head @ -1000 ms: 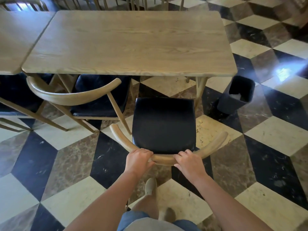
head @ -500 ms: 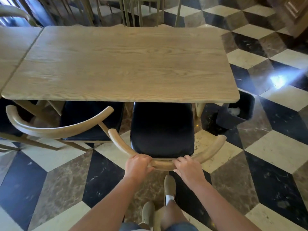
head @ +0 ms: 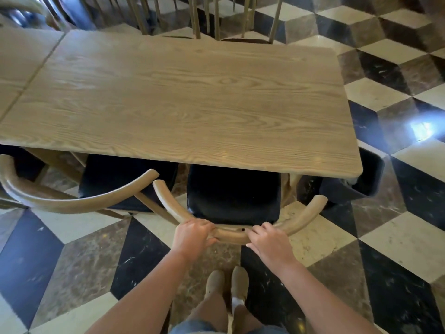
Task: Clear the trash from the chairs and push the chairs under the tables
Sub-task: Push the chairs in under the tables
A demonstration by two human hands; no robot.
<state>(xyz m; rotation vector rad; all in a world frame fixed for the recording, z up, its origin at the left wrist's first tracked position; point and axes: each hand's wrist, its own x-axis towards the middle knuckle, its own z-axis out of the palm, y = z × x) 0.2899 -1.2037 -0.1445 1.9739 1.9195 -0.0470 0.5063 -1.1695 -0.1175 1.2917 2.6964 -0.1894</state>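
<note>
Both hands are holding the curved wooden back of a chair (head: pixel 233 196). The left hand (head: pixel 192 239) is wrapping its fingers over the top of the back rail, a little left of the middle. The right hand (head: pixel 269 242) is gripping the same rail just right of the middle, with its fingers curling over the wood. The two hands are sitting close together, with only a short bit of rail showing between them.

The chair is sitting right in front of the hands, with its black seat pointing away from the person. The far part of the seat is hiding under the near edge of the wooden table (head: pixel 183 102). The near part of the seat and the curved back are sticking out from under the table.

A second chair (head: pixel 79 196) is standing just to the left, also partly under the table. Its curved back is nearly touching the left end of the held chair's back.

A dark bin (head: pixel 361 184) is standing on the floor by the right corner of the table.

The person's two shoes (head: pixel 228 283) are standing side by side on the checkered floor (head: pixel 397 239), just behind the chair.
</note>
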